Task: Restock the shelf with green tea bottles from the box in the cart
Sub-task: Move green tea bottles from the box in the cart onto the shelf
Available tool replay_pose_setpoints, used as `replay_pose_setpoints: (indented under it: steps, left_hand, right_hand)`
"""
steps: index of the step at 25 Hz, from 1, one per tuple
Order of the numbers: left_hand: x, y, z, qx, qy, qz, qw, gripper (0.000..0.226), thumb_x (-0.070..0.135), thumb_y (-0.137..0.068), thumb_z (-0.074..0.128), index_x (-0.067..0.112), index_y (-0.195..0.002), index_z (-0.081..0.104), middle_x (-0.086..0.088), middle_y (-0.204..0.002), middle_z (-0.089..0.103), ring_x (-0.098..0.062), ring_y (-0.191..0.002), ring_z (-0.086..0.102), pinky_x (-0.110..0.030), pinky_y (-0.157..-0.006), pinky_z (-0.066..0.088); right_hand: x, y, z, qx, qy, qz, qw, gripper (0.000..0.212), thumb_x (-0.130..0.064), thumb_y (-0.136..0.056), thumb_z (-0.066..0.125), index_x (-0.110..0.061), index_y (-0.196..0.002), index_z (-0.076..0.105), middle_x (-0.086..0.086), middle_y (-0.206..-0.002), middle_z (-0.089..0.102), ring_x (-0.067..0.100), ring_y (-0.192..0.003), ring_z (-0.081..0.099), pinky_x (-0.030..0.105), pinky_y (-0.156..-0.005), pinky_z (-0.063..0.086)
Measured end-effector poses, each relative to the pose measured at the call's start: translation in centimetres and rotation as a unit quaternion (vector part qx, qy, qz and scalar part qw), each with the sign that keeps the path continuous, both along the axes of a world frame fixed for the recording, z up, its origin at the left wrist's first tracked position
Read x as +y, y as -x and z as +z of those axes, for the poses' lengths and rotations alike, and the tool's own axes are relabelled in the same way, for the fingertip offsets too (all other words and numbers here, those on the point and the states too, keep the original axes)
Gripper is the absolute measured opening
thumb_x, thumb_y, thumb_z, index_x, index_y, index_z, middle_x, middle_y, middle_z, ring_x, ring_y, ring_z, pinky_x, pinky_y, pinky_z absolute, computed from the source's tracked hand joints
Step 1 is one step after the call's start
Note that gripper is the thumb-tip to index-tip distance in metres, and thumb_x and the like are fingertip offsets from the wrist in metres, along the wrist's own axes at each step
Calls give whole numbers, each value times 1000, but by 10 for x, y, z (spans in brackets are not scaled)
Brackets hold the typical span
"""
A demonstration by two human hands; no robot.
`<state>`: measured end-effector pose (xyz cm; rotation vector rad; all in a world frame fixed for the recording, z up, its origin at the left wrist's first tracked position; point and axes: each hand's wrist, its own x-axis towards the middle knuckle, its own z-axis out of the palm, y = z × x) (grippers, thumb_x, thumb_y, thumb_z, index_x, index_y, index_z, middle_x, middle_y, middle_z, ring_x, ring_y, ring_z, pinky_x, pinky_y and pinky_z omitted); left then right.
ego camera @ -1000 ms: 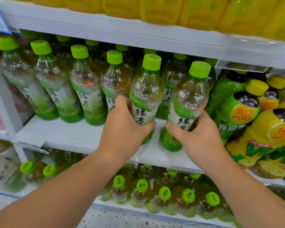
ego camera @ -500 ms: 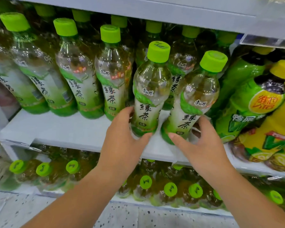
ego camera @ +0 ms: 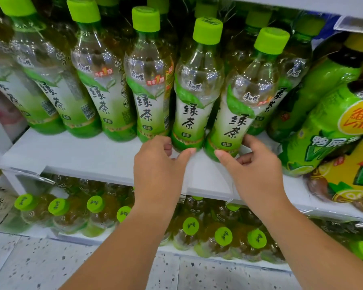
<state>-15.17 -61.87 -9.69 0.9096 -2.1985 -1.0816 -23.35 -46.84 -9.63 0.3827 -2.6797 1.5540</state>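
Here the left hand [ego camera: 158, 164] pinches the foot of one green tea bottle [ego camera: 194, 97], and the right hand [ego camera: 254, 170] grips the second bottle [ego camera: 241, 114] just at its 3 o'clock, both on the shelf [ego camera: 88, 155] in the front row. Fingertips are hidden behind the bottle feet, so I can't tell how far they wrap. Yellow-capped bottles [ego camera: 331, 126] at 3 o'clock are cropped by the edge; lower bottles [ego camera: 94, 214] at 6 o'clock show mostly caps.
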Motion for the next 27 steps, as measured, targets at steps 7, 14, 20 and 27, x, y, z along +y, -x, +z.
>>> replay_pose_setpoints:
  steps: [7,14,20,27]
  left_hand:
    - [7,5,-1,-14,-4,41,999,46,54,-76,80,21,-104,65,7,-94,65,-12,-89,61,-29,-82,51]
    - [11,7,-2,-18,1,65,998,47,56,-76,79,22,-107,67,9,-96,67,-9,-89,62,-28,-81,51]
    - [9,6,0,-36,-1,61,997,49,51,-82,75,22,-120,70,8,-106,72,-7,-96,65,-26,-85,49]
    - [5,4,2,-51,8,29,998,52,50,-85,72,19,-127,68,6,-112,72,-9,-100,65,-20,-81,41]
  right_hand:
    - [-3,1,-6,15,-10,13,1000,50,-48,-84,71,-40,-132,57,-23,-57,49,3,-55,47,9,-52,38]
    - [-8,8,-18,24,-62,23,998,68,-67,-87,50,-39,-147,37,-10,-94,58,11,-79,43,28,-75,50]
    - [-10,2,-12,68,-119,31,990,59,-61,-94,43,-35,-147,36,-10,-131,60,19,-106,61,34,-86,52]
    - [-12,-3,-5,60,-164,17,985,59,-59,-95,42,-33,-147,34,-7,-133,59,21,-113,59,35,-88,50]
